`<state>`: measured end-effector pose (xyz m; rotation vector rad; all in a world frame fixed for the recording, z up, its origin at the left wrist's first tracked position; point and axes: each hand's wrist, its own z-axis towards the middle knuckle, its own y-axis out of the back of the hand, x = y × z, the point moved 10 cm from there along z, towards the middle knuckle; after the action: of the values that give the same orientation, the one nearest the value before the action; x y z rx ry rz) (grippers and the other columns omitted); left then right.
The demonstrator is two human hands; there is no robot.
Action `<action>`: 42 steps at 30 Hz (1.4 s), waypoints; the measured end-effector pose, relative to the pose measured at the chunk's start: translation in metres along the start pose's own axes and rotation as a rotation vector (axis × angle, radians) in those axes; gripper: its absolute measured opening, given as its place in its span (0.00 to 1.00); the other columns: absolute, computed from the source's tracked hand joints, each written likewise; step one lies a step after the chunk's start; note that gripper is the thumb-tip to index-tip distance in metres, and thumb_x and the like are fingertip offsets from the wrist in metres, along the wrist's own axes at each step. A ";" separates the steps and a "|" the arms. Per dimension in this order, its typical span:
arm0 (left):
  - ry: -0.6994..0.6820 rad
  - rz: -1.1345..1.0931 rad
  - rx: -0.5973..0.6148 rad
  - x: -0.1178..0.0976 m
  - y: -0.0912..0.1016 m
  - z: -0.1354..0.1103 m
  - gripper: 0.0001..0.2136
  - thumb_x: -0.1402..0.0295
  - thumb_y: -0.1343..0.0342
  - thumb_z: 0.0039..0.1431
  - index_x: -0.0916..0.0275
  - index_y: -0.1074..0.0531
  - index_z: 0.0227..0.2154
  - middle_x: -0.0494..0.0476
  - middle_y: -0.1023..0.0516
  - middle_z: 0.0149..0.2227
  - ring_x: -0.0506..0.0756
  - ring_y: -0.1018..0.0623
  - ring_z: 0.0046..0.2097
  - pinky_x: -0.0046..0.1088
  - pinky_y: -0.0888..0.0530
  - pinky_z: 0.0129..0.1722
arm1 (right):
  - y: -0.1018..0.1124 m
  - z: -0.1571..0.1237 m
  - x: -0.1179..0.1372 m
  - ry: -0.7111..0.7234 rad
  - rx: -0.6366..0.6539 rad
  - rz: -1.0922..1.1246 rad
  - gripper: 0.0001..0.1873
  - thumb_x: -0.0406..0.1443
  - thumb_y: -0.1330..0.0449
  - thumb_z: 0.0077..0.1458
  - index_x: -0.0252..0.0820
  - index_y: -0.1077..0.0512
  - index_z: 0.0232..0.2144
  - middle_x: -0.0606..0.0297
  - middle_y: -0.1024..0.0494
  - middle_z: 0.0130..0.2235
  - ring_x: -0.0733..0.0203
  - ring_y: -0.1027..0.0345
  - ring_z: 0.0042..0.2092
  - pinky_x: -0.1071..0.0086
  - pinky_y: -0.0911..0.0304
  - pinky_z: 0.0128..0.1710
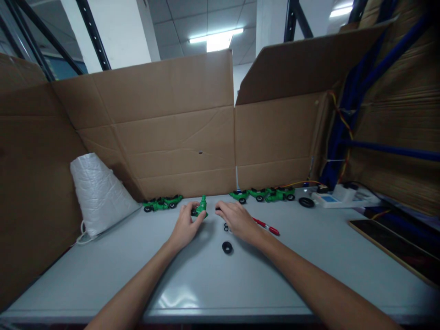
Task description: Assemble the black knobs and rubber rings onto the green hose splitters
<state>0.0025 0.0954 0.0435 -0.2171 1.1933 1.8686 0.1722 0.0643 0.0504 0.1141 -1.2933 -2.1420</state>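
In the head view my left hand [186, 225] grips a green plastic toy vehicle part [202, 206] between thumb and fingers, its narrow end pointing up. My right hand [237, 221] is closed in a pinch just to the right of it, with a small dark piece [217, 209] at the fingertips; its kind is too small to make out. Below the right hand, small black rings [226, 227] lie on the table. Nearer to me rests a black toy wheel [227, 247]. A red-handled tool [266, 226], perhaps a screwdriver, lies partly hidden behind my right hand.
Several green toy vehicles stand along the back, in a left group [162, 203] and a right group [271, 195]. A white sack [99, 197] leans at the left. Cardboard walls [172, 137] enclose the grey table [192, 279]. A black ring [306, 202] and power strip [330, 200] lie right.
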 end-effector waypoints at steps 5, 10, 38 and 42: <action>-0.051 0.026 -0.056 -0.007 0.008 0.001 0.15 0.53 0.38 0.69 0.59 0.27 0.48 0.59 0.22 0.47 0.60 0.24 0.47 0.39 0.28 0.49 | 0.004 0.000 0.002 -0.019 -0.007 0.006 0.08 0.39 0.45 0.76 0.43 0.30 0.50 0.55 0.17 0.45 0.47 0.24 0.49 0.61 0.42 0.49; -0.041 -0.001 -0.059 -0.006 0.009 0.002 0.15 0.53 0.38 0.68 0.59 0.29 0.43 0.57 0.23 0.43 0.59 0.25 0.43 0.36 0.29 0.45 | 0.002 0.000 0.001 -0.026 -0.015 0.000 0.07 0.39 0.43 0.75 0.43 0.30 0.49 0.55 0.17 0.45 0.48 0.23 0.48 0.62 0.41 0.48; 0.398 -0.783 0.174 0.019 -0.033 0.000 0.26 0.45 0.28 0.53 0.65 0.24 0.34 0.62 0.15 0.35 0.59 0.17 0.37 0.35 0.20 0.41 | 0.017 -0.004 0.016 0.074 -0.142 0.199 0.02 0.36 0.42 0.74 0.44 0.30 0.45 0.59 0.20 0.44 0.51 0.24 0.44 0.63 0.35 0.44; 0.422 -0.847 0.200 0.016 -0.035 -0.003 0.24 0.46 0.27 0.53 0.66 0.22 0.34 0.57 0.17 0.32 0.56 0.18 0.34 0.34 0.21 0.42 | 0.017 -0.005 0.015 0.066 -0.167 0.227 0.02 0.35 0.42 0.73 0.45 0.30 0.47 0.58 0.20 0.46 0.51 0.24 0.45 0.63 0.34 0.44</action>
<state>0.0181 0.1076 0.0101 -0.8857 1.2754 0.9770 0.1702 0.0470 0.0659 -0.0302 -1.0332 -2.0235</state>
